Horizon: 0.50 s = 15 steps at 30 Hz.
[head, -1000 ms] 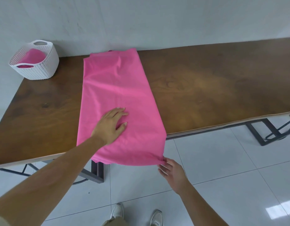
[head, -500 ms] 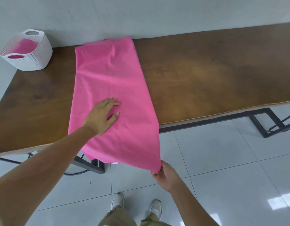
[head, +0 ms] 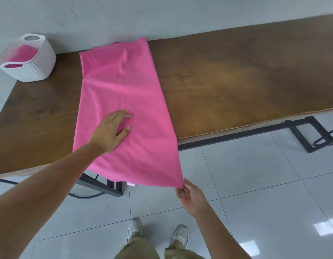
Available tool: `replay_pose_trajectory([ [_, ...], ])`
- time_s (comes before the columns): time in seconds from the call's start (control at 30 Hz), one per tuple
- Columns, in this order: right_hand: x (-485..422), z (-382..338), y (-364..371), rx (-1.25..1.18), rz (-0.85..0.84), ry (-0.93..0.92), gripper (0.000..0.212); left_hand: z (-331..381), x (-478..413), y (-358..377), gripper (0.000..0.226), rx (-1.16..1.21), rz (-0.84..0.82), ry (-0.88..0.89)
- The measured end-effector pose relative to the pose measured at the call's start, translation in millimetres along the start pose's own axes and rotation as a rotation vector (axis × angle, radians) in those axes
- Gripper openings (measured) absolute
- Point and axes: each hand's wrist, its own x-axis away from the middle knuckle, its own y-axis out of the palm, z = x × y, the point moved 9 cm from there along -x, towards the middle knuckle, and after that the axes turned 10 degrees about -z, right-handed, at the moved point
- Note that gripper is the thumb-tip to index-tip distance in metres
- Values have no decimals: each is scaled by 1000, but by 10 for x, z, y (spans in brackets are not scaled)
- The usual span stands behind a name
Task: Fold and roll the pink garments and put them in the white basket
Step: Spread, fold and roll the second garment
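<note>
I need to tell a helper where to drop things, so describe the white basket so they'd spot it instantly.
Find the long brown wooden table against the pale wall. At its far left corner stands the white basket, holding pink cloth. It is the only container there, perforated with handle cutouts, unlike the pink garment spread flat mid-table.

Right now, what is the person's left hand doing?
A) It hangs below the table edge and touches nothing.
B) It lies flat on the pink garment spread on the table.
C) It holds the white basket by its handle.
B: the left hand rests with straight fingers on the pink garment on the table, while the white basket stands apart at the far left corner.
</note>
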Motion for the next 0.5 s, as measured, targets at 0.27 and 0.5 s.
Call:
replay_pose_trajectory([
  [0.27,376,-727,228,828,221,-93,18,39,37,9,51,-14,9,24],
  [0.5,868,-1319,1436,1223,-53,-502,5,61,109,69,55,-27,15,20],
])
